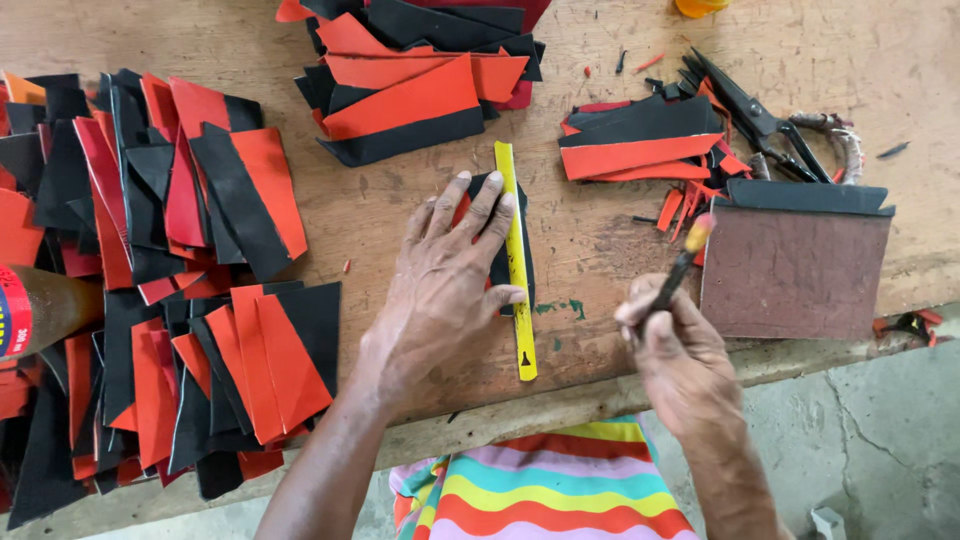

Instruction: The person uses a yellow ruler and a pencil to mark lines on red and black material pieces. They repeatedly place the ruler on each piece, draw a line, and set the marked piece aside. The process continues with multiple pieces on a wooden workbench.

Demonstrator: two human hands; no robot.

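My left hand (445, 280) presses flat, fingers spread, on a red and black cut piece (500, 262) lying on the wooden table (400, 215). A yellow strip (517, 262) lies over that piece along the fingertips. My right hand (672, 345) is closed around a thin brush (685, 262) with a black handle and a pale tip, held just right of the strip and tilted up to the right.
Heaps of red and black cut pieces lie at left (160, 290), at the top middle (420, 75) and at the upper right (640, 140). Black scissors (755, 115) and a brown board (790, 270) sit at right. A bottle (40, 310) lies at the far left.
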